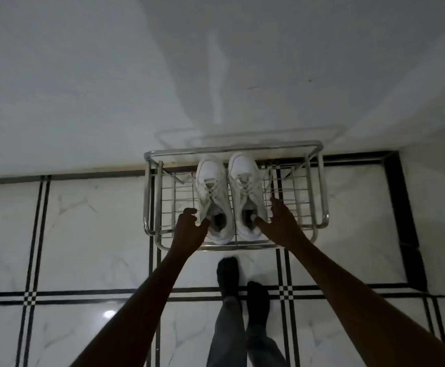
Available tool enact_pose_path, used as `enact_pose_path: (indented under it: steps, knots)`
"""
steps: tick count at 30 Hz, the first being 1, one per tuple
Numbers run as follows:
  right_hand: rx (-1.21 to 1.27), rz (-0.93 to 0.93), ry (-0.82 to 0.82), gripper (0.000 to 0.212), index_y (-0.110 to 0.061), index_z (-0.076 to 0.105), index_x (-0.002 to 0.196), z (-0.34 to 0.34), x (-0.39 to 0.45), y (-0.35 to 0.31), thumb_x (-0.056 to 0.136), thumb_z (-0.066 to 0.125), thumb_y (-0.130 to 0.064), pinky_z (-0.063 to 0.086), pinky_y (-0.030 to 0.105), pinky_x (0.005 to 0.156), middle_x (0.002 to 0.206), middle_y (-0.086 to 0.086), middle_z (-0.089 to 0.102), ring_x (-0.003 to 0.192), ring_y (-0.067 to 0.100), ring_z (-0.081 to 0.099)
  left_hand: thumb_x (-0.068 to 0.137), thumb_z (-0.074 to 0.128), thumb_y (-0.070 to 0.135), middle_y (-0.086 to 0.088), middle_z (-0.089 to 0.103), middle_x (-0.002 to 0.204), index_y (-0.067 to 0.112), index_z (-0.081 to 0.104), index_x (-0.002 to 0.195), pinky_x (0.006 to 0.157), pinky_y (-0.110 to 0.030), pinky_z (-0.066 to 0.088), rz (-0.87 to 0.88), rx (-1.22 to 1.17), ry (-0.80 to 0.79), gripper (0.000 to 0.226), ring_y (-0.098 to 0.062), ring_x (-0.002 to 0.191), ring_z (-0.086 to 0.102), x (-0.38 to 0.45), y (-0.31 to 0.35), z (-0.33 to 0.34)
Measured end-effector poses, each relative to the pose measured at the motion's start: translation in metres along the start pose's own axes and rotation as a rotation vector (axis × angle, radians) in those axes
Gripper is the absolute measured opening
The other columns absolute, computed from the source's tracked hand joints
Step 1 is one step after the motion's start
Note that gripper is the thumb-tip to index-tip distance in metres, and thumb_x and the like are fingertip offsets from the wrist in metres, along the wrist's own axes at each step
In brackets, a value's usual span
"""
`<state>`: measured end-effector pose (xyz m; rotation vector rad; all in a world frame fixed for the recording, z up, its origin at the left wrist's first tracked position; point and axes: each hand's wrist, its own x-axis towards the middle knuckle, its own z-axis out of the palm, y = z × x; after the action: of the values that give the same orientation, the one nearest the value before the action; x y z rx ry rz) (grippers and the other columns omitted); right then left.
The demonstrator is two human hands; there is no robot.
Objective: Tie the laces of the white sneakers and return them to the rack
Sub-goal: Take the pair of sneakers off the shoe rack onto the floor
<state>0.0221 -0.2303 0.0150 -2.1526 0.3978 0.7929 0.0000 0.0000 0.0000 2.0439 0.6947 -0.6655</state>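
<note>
Two white sneakers stand side by side on the top shelf of a metal wire rack [299, 205], toes toward the wall. My left hand [189, 226] grips the collar of the left sneaker [212, 186], thumb inside the opening. My right hand [278, 221] holds the collar of the right sneaker [245, 181] the same way, thumb in the opening and fingers on its outer side. The laces on both shoes lie crossed over the tongues; I cannot tell whether they are knotted.
The rack stands against a white wall [216, 75] on a white marble floor [89, 234] with black inlay lines. My feet in dark socks [228, 274] stand just in front of the rack.
</note>
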Motion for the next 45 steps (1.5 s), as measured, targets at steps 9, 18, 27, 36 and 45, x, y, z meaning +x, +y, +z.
enact_pose_path:
  steps: [9,18,27,36,45]
  knots:
    - [0.110,0.068,0.090,0.072,-0.019,0.044,0.140,0.036,0.049,0.033,0.080,0.061,-0.054,0.056,0.047,0.094,0.129,0.010,0.064,0.116,0.026,0.063,0.100,0.064,0.027,-0.015,0.064,0.120,0.011,0.045,0.141,0.071,-0.048,0.066,-0.083,-0.188,-0.112,0.047,-0.019,0.087,0.071,0.033,-0.028,0.021]
    - [-0.022,-0.030,0.027,0.043,-0.012,0.046,0.137,0.045,0.060,0.047,0.096,0.055,-0.021,0.047,0.029,0.082,0.124,0.016,0.054,0.106,0.021,0.055,0.105,0.048,0.013,-0.016,0.059,0.132,0.013,0.041,0.145,0.072,-0.056,0.065,-0.064,-0.233,-0.118,0.041,-0.030,0.102,0.069,0.027,-0.029,0.025]
    - [-0.020,-0.168,0.130,0.046,-0.019,0.046,0.136,0.078,-0.023,0.102,0.095,0.050,-0.039,0.055,0.041,0.094,0.126,0.011,0.060,0.117,0.025,0.059,0.082,0.055,0.051,-0.012,0.059,0.131,0.029,0.046,0.142,0.073,-0.056,0.064,0.084,-0.203,-0.024,0.065,-0.034,0.115,0.065,-0.038,-0.099,0.050]
    - [0.032,-0.192,0.110,0.041,-0.010,0.047,0.137,0.125,-0.150,0.198,0.097,0.055,-0.015,0.044,0.023,0.077,0.118,0.015,0.050,0.096,0.017,0.051,0.091,0.057,0.041,-0.007,0.062,0.126,0.029,0.051,0.136,0.079,-0.058,0.063,0.117,-0.241,-0.002,0.047,-0.030,0.115,0.066,-0.173,-0.205,0.111]
    - [-0.045,-0.094,0.061,0.041,-0.010,0.047,0.137,0.241,-0.169,0.332,0.098,0.052,-0.019,0.038,0.005,0.072,0.128,0.011,0.054,0.106,0.020,0.057,0.094,0.051,0.026,-0.019,0.055,0.132,0.010,0.045,0.144,0.062,-0.057,0.064,-0.004,-0.260,-0.023,0.053,-0.040,0.116,0.062,-0.179,-0.355,0.196]
